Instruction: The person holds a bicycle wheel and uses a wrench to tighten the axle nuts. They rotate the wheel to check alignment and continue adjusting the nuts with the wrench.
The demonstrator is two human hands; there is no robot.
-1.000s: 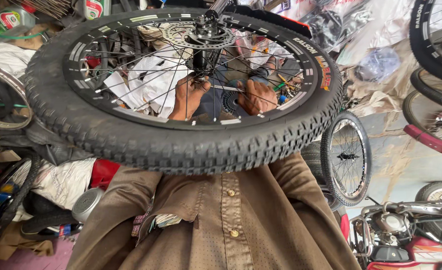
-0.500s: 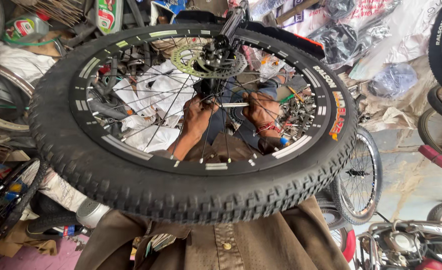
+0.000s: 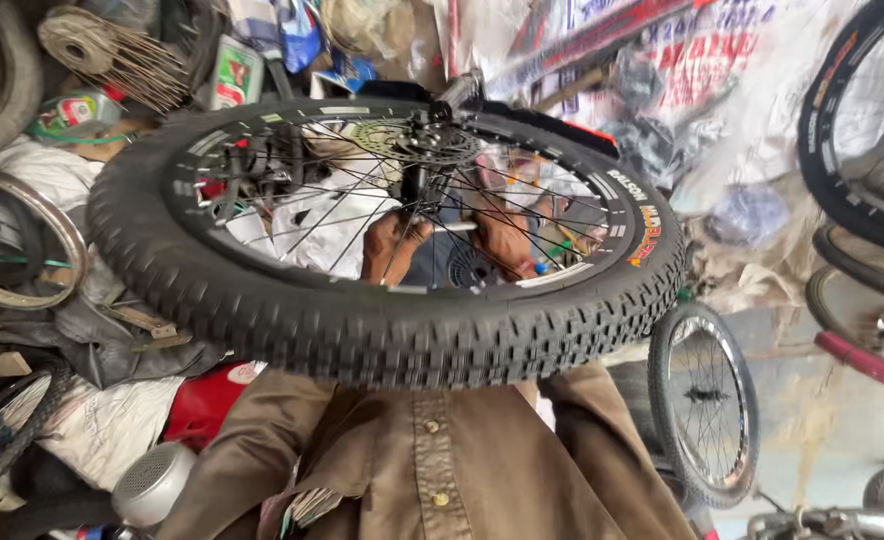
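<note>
In front of the person's chest, a wheel [image 3: 382, 240] with a thick knobby tyre [image 3: 362, 330] lies almost flat, a little tilted, and fills the middle of the view. Through the spokes [image 3: 342, 210] both hands are seen under the hub [image 3: 422, 150]. The left hand [image 3: 394, 245] is closed around the axle [image 3: 414, 195] below the hub, or around a tool on it; I cannot tell which. The right hand [image 3: 507, 240] is just beside it, also at the axle, and its fingers seem curled, but the spokes hide what it grips.

The tyre sits fully on the rim [image 3: 582, 265], and a brake disc [image 3: 387, 140] is already on the hub, so I judge these parts as done. The work at the axle looks in progress, because both hands are busy there. Whether the axle is tight or loose cannot be seen.

Around lie other wheels; a small one [image 3: 704, 400] stands to the right.
</note>
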